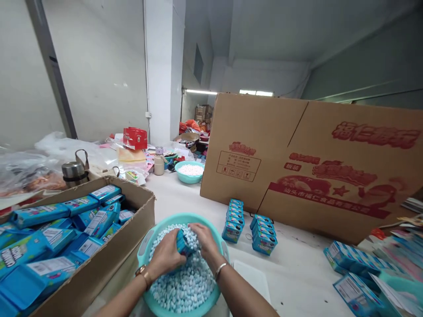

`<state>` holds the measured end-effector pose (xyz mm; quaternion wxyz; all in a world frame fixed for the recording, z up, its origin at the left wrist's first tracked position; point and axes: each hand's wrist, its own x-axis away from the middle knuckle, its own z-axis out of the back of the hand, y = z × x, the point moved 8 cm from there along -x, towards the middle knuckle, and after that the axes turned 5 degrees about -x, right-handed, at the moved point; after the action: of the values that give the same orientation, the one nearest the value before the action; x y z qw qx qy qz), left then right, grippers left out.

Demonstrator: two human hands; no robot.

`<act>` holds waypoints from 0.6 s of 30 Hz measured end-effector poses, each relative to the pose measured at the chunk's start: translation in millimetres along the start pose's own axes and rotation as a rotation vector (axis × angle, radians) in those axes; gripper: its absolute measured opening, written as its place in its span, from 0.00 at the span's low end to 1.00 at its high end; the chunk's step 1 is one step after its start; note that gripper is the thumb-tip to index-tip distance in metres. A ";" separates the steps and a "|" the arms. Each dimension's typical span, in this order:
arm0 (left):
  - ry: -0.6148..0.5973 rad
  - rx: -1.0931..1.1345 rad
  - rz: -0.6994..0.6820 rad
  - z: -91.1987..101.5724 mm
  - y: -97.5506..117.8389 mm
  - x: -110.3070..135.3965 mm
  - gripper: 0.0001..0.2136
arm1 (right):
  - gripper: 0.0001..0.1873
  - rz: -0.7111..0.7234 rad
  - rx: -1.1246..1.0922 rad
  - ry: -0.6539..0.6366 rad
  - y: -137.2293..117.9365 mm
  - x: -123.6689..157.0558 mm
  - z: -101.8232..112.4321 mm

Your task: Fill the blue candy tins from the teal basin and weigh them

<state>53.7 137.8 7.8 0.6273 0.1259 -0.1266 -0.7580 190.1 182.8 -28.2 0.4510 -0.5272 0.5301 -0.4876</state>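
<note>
A teal basin (145,246) full of small pale blue-white candies (185,286) sits right in front of me. Both hands are over the candies inside it. My left hand (167,255) is closed around a small blue box (181,243), which dips into the candies. My right hand (204,237) rests against the box's other side, its fingers curled down into the pile. A watch is on my left wrist and a thin bracelet on my right.
An open cardboard carton (109,259) of blue boxes stands at my left. Two rows of small blue boxes (249,226) stand before a big upright cardboard sheet (310,167). More blue boxes (357,268) lie at right. A second teal bowl (190,171) and a steel flask (74,171) sit farther back.
</note>
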 end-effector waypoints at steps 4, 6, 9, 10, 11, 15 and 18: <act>0.133 0.092 0.060 7.6 2.0 0.5 0.33 | 0.14 0.032 -0.064 0.024 -24.7 -13.2 -8.8; 0.173 0.145 0.077 10.5 2.7 0.6 0.32 | 0.13 0.037 -0.066 0.041 -30.1 -15.4 -13.3; 0.201 0.193 0.098 11.6 -0.8 0.4 0.32 | 0.12 0.038 -0.071 0.063 -30.7 -13.4 -17.0; 0.197 0.192 0.101 10.9 -2.6 0.1 0.33 | 0.12 0.032 -0.078 0.062 -29.4 -12.4 -17.9; 0.195 0.192 0.101 10.2 -4.4 -0.2 0.33 | 0.12 0.025 -0.088 0.060 -27.9 -11.6 -18.8; 0.179 0.188 0.066 11.7 -6.0 -1.4 0.32 | 0.14 0.002 -0.135 0.073 -25.2 -12.0 -19.7; 0.170 0.204 0.045 18.4 -2.6 -0.9 0.30 | 0.17 -0.005 -0.171 0.085 -28.0 -15.0 -20.1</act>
<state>45.1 139.7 24.1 0.6365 0.2500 -0.1523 -0.7136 174.0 199.5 1.5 0.3802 -0.5438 0.5870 -0.4638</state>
